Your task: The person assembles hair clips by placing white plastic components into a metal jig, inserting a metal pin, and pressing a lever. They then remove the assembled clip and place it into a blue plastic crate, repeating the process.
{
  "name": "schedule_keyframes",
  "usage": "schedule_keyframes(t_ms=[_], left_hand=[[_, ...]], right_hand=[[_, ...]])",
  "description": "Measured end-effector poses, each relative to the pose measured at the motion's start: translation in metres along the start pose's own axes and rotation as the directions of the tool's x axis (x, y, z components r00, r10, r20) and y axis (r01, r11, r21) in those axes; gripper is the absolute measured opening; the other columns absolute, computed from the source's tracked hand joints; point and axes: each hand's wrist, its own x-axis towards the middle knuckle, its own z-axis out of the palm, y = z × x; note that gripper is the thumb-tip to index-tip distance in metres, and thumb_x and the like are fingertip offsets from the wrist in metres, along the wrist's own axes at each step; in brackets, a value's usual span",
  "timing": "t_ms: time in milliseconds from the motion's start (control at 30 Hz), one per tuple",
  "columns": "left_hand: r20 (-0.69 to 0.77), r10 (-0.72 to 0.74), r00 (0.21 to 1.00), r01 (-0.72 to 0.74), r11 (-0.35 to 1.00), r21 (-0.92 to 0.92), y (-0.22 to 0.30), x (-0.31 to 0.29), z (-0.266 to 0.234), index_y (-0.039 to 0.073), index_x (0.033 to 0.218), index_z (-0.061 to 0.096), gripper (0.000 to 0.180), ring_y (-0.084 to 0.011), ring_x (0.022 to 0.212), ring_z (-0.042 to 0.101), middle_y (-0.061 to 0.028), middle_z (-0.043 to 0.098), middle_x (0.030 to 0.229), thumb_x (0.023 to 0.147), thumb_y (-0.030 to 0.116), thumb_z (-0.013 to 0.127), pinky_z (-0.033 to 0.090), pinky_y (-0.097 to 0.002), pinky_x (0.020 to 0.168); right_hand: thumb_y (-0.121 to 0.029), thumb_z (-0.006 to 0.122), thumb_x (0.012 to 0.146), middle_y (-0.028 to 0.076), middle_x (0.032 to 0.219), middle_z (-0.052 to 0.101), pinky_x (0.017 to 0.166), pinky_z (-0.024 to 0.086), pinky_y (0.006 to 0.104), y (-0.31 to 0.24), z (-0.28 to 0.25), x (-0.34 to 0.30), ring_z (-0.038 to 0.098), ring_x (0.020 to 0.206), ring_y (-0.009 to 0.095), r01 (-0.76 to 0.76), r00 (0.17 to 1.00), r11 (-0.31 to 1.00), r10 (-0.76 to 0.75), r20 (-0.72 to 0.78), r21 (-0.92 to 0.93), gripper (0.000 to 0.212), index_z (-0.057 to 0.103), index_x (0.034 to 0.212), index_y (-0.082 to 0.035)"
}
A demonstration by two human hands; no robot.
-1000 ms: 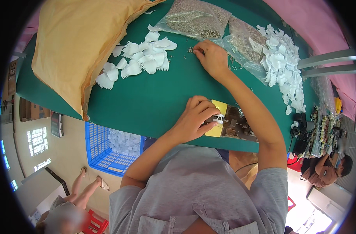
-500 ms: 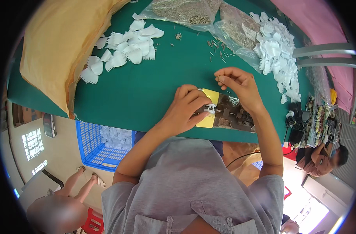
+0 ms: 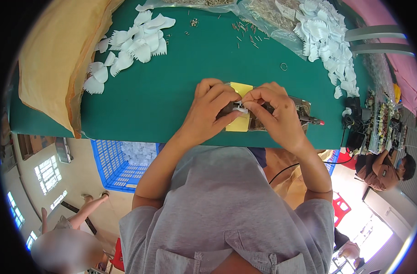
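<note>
My left hand (image 3: pixel 211 108) is closed, thumb and fingers pinching a small white plastic part (image 3: pixel 240 108) at the metal fixture. Against that part, my right hand (image 3: pixel 278 115) presses its thumb and fingertips together; whatever lies between them is too small or hidden to make out. The dark fixture (image 3: pixel 301 106) lies along the table edge, partly under both hands. It carries a yellow pad (image 3: pixel 237 126) at its left end, and a lever with a red tip (image 3: pixel 314 121) sticks out on its right.
White toothed plastic pieces (image 3: pixel 140 48) lie in a loose heap at far left, with a bigger heap (image 3: pixel 319 27) at far right. Small metal pins (image 3: pixel 250 34) and a thin ring (image 3: pixel 283 66) lie on the green table (image 3: pixel 172 100). A blue crate (image 3: pixel 112 171) stands below.
My right hand has come down and left to the white part, where my left hand stays. The ring and the red-tipped lever now show. The whole view has shifted slightly.
</note>
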Motion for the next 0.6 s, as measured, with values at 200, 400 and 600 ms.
schedule_keyframes(t_ms=[200, 400, 600], left_hand=[[0.016, -0.029, 0.999, 0.029, 0.999, -0.028, 0.001, 0.0, -0.001, 0.007, 0.112, 0.068, 0.038, -0.0315, 0.116, 0.052, -0.0065, 0.065, 0.118, 0.078, 0.01, 0.086, 0.047, -0.0416, 0.096], [0.002, -0.012, 1.0, 0.012, 1.0, -0.011, 0.0, 0.001, -0.001, 0.006, 0.112, 0.069, 0.038, -0.0318, 0.116, 0.053, -0.0061, 0.066, 0.116, 0.078, 0.011, 0.086, 0.047, -0.0421, 0.096], [0.012, -0.034, 0.999, 0.034, 0.998, -0.051, -0.001, 0.0, 0.001, 0.009, 0.113, 0.069, 0.038, -0.0305, 0.118, 0.052, -0.0059, 0.064, 0.118, 0.08, 0.018, 0.085, 0.04, -0.045, 0.103]], right_hand=[[-0.01, 0.073, 0.093, 0.007, 0.083, 0.065, 0.085, 0.043, 0.0381, 0.001, 0.003, -0.001, 0.058, 0.084, 0.025, -0.005, 1.0, 1.0, 0.004, -0.015, -0.017, 0.005, 0.074, 0.095, -0.006], [-0.008, 0.074, 0.091, 0.007, 0.08, 0.064, 0.083, 0.045, 0.0387, 0.0, 0.006, 0.0, 0.057, 0.083, 0.027, 0.0, 1.0, 1.0, -0.001, -0.014, -0.025, 0.004, 0.074, 0.094, -0.006], [-0.005, 0.08, 0.083, 0.004, 0.085, 0.07, 0.082, 0.046, 0.038, 0.004, 0.02, -0.008, 0.059, 0.082, 0.026, 0.114, 0.972, 0.988, -0.134, -0.193, -0.107, 0.008, 0.075, 0.09, -0.007]])
